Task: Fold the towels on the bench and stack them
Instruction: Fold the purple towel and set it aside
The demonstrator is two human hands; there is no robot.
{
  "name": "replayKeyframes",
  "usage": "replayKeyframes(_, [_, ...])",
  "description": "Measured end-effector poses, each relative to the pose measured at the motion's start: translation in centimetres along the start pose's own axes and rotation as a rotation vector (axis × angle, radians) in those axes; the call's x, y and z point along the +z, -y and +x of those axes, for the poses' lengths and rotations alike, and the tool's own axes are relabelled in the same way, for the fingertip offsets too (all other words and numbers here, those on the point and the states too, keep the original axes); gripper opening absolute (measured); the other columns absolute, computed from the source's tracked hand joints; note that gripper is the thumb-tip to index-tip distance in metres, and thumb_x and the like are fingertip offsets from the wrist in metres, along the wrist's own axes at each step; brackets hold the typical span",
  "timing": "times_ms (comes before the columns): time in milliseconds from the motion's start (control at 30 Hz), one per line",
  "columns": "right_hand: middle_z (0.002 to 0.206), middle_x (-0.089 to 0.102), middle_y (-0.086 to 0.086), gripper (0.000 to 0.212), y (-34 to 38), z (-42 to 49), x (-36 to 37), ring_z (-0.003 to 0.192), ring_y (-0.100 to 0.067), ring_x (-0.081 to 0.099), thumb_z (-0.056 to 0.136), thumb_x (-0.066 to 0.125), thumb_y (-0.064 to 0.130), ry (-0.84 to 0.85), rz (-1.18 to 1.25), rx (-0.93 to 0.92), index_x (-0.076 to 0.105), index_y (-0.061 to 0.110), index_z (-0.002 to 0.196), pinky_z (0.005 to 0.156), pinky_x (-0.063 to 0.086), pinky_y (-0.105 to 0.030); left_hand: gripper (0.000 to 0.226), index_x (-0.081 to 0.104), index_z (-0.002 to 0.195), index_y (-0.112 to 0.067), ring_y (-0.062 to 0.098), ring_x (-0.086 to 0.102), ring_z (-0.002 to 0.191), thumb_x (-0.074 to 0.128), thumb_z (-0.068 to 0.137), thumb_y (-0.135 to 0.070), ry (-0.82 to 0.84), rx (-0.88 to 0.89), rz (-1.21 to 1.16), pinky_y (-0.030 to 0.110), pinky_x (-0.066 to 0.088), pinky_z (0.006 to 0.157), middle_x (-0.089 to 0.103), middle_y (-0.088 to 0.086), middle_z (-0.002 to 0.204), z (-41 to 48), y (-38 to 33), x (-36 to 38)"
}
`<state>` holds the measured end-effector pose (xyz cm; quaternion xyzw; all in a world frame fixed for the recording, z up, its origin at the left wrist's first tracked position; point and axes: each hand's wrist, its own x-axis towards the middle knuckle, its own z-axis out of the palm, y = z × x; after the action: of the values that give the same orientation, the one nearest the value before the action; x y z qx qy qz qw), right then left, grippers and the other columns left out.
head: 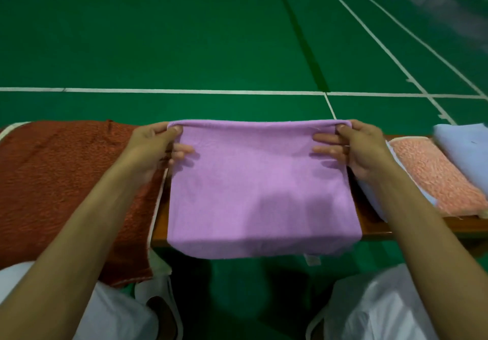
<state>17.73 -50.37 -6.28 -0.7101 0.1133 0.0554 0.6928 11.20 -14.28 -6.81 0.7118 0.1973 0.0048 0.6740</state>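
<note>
A lilac towel (258, 191) lies across the wooden bench (375, 223), its near edge hanging over the front. My left hand (153, 149) pinches its far left corner, thumb on top and fingers beneath the fold. My right hand (356, 149) pinches the far right corner the same way. The far edge is lifted and rolled between both hands. A rust-red towel (66, 181) is spread over the bench's left part. On the right lie a folded pink towel (435, 178) and a pale blue towel (464, 149).
Green sports floor (211, 35) with white court lines stretches beyond the bench. My knees in white trousers (383, 308) sit under the bench's front edge. Another pale blue cloth (375, 194) shows beneath the pink towel.
</note>
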Motion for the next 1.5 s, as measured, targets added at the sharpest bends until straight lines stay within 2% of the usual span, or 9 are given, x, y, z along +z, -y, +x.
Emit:
replayKeyframes(133, [0.085,0.077,-0.013,0.015,1.8,2.8,1.1,0.076,-0.027,0.077,0.108,0.040,0.004,0.007,0.212,-0.141,0.053,0.007,0.101,0.070,0.064,-0.035,0.013,0.065,0.103,-0.017,0.020,0.078,0.085,0.053,0.107,-0.021,0.060,0.118,-0.132,0.030,0.061,0.075,0.077,0.016,0.106,2.8,-2.3,0.4])
replayKeyframes(267, [0.086,0.076,-0.006,0.020,6.2,3.7,1.0,0.088,-0.022,0.074,0.105,0.043,-0.001,0.088,0.355,-0.419,0.054,0.012,0.095,0.091,0.059,-0.038,0.026,0.076,0.094,-0.025,0.017,0.071,0.105,0.054,0.105,-0.016,0.090,0.381,-0.307,0.037,0.054,0.101,0.078,-0.003,0.103,3.5,-5.3,-0.2])
replayKeyframes(467, [0.095,0.075,-0.009,0.011,9.1,0.4,-1.1,0.107,-0.035,0.069,0.103,0.046,0.006,0.176,0.394,-0.617,0.055,0.011,0.100,0.098,0.055,-0.047,0.016,0.070,0.098,-0.024,0.015,0.070,0.106,0.056,0.103,-0.016,0.128,0.583,-0.344,0.031,0.055,0.093,0.077,-0.008,0.098,0.2,-8.0,-1.5])
replayKeyframes(533, [0.091,0.076,-0.006,0.015,7.6,-0.6,-2.0,0.100,-0.032,0.071,0.103,0.048,0.007,0.124,0.345,-0.550,0.060,0.013,0.098,0.091,0.058,-0.043,0.003,0.072,0.097,-0.024,0.013,0.073,0.094,0.070,0.096,-0.027,0.105,0.533,-0.228,0.025,0.056,0.079,0.078,-0.007,0.092,-1.2,-7.2,-2.0])
replayKeyframes(633, [0.077,0.077,-0.003,0.006,4.5,-2.3,-2.6,0.074,-0.022,0.076,0.096,0.065,0.016,0.046,0.223,-0.381,0.066,0.013,0.091,0.070,0.062,-0.032,0.032,0.075,0.101,-0.016,0.011,0.071,0.073,0.076,0.077,-0.038,0.108,0.372,-0.066,0.016,0.049,0.058,0.079,0.003,0.086,-2.8,-3.9,-2.7])
replayKeyframes(733, [0.079,0.077,-0.017,0.045,1.2,-3.3,-3.4,0.060,-0.021,0.073,0.065,0.081,0.034,0.087,-0.023,-0.188,0.071,0.001,0.094,0.060,0.062,-0.026,0.024,0.076,0.097,-0.007,0.010,0.064,0.059,0.070,0.082,-0.025,0.178,0.196,0.155,0.018,0.045,0.054,0.077,0.013,0.081,-3.9,-1.1,-3.1])
replayKeyframes(900, [0.089,0.075,-0.029,0.016,-0.3,-4.4,-4.9,0.074,-0.036,0.072,0.091,0.073,0.007,0.392,-0.517,0.127,0.075,-0.008,0.095,0.068,0.065,-0.034,0.037,0.074,0.082,0.006,0.013,0.056,0.053,0.087,0.069,-0.026,0.344,-0.019,0.419,0.020,0.040,0.049,0.075,0.022,0.080,-4.5,1.1,-4.0])
replayKeyframes(1367, [0.084,0.075,-0.024,0.011,0.5,-5.9,-5.7,0.072,-0.030,0.076,0.093,0.075,0.028,0.951,-1.101,0.363,0.081,0.019,0.093,0.062,0.056,-0.027,0.022,0.081,0.093,-0.018,0.011,0.063,0.047,0.086,0.081,-0.036,1.067,-0.349,0.833,0.018,0.044,0.047,0.077,0.019,0.078,-4.6,2.1,-4.8])
replayKeyframes(1500, [0.074,0.076,-0.015,0.016,1.5,-6.4,-5.6,0.064,-0.030,0.073,0.099,0.067,0.029,0.908,-1.028,0.259,0.080,0.020,0.102,0.059,0.055,-0.028,0.030,0.082,0.101,-0.018,0.014,0.062,0.053,0.080,0.087,-0.045,0.952,-0.167,0.770,0.020,0.046,0.051,0.077,0.015,0.078,-4.8,0.9,-4.4])
